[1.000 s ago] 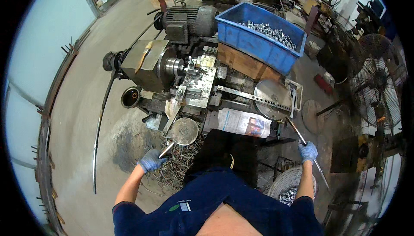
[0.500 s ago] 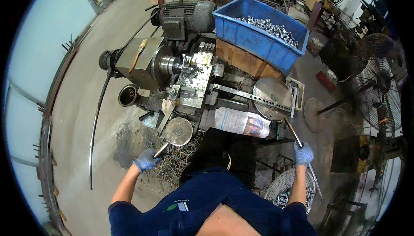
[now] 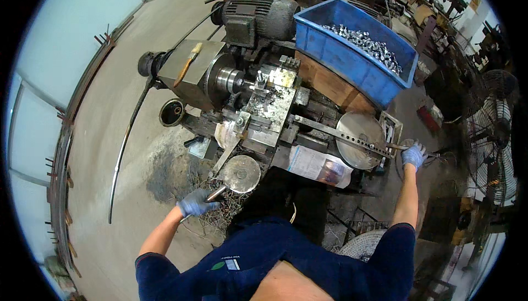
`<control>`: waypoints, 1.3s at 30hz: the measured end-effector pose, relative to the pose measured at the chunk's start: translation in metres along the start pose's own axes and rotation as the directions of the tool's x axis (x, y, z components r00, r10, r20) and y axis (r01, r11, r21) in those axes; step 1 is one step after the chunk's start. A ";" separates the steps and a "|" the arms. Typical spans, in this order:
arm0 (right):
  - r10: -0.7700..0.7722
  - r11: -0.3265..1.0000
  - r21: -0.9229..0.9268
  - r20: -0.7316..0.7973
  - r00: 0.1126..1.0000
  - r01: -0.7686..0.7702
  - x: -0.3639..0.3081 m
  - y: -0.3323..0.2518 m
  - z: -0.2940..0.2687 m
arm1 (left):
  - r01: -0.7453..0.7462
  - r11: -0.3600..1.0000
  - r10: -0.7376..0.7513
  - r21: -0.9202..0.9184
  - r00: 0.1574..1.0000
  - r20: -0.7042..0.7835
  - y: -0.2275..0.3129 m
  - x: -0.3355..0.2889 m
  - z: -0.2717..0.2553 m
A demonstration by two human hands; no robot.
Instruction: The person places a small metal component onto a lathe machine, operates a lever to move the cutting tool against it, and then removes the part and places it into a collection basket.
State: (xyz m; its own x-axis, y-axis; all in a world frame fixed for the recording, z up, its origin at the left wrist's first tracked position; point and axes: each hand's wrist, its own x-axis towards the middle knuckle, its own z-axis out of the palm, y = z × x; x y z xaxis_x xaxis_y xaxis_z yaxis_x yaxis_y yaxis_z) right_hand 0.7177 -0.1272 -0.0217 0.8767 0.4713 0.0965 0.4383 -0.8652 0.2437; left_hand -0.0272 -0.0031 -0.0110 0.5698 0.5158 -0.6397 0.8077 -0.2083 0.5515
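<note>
Head view: lower left, my left hand (image 3: 198,203) clasps its fingers round the handle (image 3: 216,192) of a metal disc (image 3: 241,174); centre right, my right hand (image 3: 414,155) grasps a lever rod (image 3: 396,146).

Left hand (image 3: 198,203) and right hand (image 3: 414,155) are gloved in pale blue; near, a navy shirt (image 3: 346,268); far right, a blue bin (image 3: 344,54) of silver parts (image 3: 367,43).

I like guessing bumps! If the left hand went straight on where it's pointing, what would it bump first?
The left hand would probably meet the round metal disc, beyond the short handle it touches; depth is unclear.
</note>
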 end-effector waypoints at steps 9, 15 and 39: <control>-0.212 0.938 0.238 -0.187 0.959 0.253 -0.147 0.001 0.032 | 0.189 0.982 -0.130 0.014 0.726 -0.675 -0.161 0.077 -0.074; -0.152 0.858 0.491 -0.030 0.988 0.148 -0.222 0.018 0.060 | 0.324 0.823 -0.021 0.467 0.839 -0.544 -0.144 0.124 -0.105; -0.625 0.090 0.408 -0.687 0.371 0.908 -0.209 -0.270 -0.250 | 0.050 0.993 -0.112 -0.105 0.637 -0.763 -0.213 0.036 -0.159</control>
State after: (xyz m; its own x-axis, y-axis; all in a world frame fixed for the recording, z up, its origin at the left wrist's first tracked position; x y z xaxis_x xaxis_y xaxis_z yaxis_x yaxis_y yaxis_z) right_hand 0.3665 0.0506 0.1335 -0.0849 0.8330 0.5468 0.9168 0.2802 -0.2845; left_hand -0.2029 0.1918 -0.0660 0.1569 0.9857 -0.0609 0.8147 -0.0944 0.5721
